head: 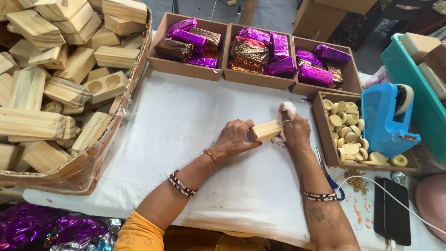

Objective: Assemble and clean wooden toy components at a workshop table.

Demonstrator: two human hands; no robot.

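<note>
- The left hand (234, 137) is clamped round one end of a pale wooden block (265, 130), holding it level just above the white sheet (186, 125) near the middle of the bench; the fingers wrap over the top and the thumb sits below.
- The right hand (296, 132) is closed on a small white cloth (286, 111), pressed against the block's other end; the cloth bunches up above the knuckles.
- At the left edge of the bench a big cardboard box (100, 153) is heaped with bare wooden blocks (55, 69) of the same kind; judging by that heap, many are left to handle.
- Along the far edge stand three brown trays (186, 69), all filled with foil-wrapped blocks (253, 51) in purple, brown and copper; these look finished, so a fair share of the work seems done.
- At the right edge a fourth tray (325, 139) holds small cream discs (346, 125); touching it on the right is a blue tape dispenser (383, 116).
- Near the right corner lie blue-handled scissors (331, 179), a black phone (391, 209) on a white cable, and scattered grains; crumpled purple foil (42, 230) shows at the near left corner.
</note>
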